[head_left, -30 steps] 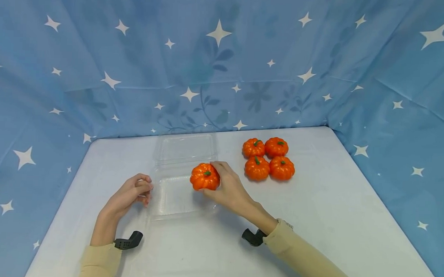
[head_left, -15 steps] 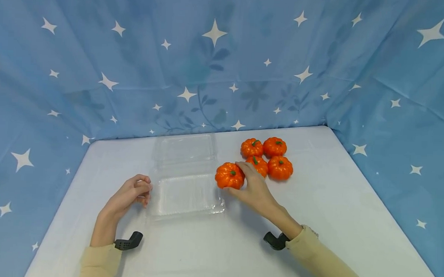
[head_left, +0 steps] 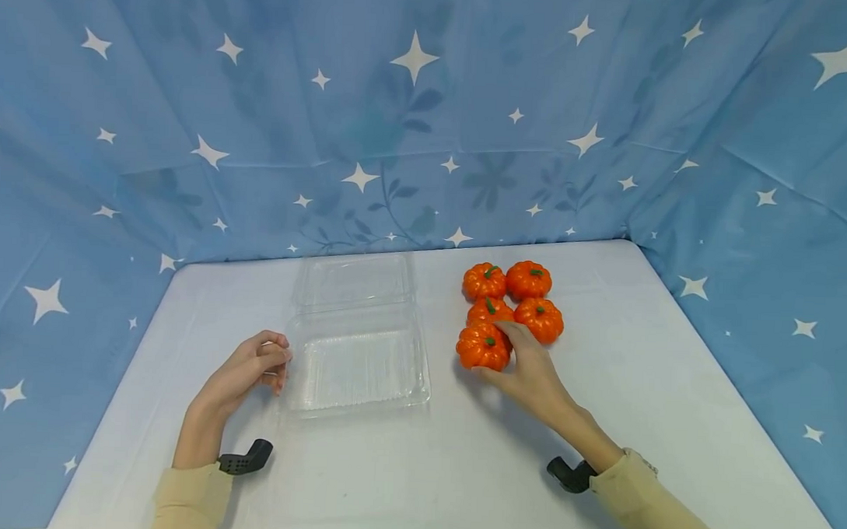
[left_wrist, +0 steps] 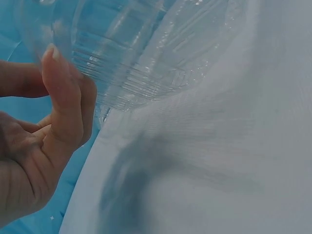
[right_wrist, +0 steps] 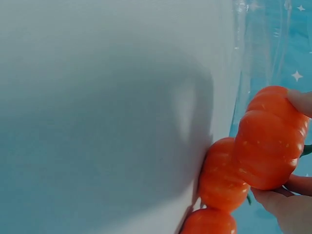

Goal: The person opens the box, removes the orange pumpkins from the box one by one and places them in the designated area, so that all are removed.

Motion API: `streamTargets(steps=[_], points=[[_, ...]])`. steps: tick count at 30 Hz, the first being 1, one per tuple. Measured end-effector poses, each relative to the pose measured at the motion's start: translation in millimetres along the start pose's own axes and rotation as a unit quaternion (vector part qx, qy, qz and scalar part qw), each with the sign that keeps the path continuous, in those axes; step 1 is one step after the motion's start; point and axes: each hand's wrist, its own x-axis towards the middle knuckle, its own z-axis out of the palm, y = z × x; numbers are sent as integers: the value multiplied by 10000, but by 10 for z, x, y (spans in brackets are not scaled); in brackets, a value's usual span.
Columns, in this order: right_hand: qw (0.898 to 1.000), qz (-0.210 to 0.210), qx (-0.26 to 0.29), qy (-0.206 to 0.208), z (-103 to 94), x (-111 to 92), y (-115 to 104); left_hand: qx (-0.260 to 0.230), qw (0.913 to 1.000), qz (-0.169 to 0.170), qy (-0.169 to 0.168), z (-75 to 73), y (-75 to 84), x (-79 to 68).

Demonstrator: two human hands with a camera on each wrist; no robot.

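My right hand [head_left: 538, 381] grips a small orange toy pumpkin [head_left: 482, 347] with a green stem, thumb and fingers around its sides. That pumpkin partly covers another pumpkin [head_left: 490, 308] just behind it. In the right wrist view the held pumpkin [right_wrist: 270, 139] overlaps a neighbouring pumpkin [right_wrist: 222, 175]; whether they touch is unclear. At the left rim of a clear plastic container [head_left: 364, 371], my left hand [head_left: 245, 371] has curled fingers. Seen from the left wrist, the fingertips [left_wrist: 54, 56] pinch the edge of the clear plastic. The container's hinged lid [head_left: 356, 282] lies open toward the back.
Three more pumpkins stand close by: one at back left [head_left: 484, 281], one at back right [head_left: 529, 280] and one at the right [head_left: 539, 320]. All rest on a white-covered table [head_left: 360, 480]. A blue star-patterned curtain [head_left: 428, 124] borders the table's back and sides.
My right hand has carried the pumpkin rightward from above the container to the front of the pumpkin group. The left hand has stayed at the container's left rim.
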Motion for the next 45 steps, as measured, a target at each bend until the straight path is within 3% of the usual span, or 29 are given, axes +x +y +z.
streamTargets(steps=[15, 45], points=[[9994, 111, -288, -121, -96, -161, 196, 84, 10000, -21, -23, 0, 18, -5], [9973, 395, -246, -573, -64, -123, 286, 169, 9995, -168, 194, -6, 37, 6]])
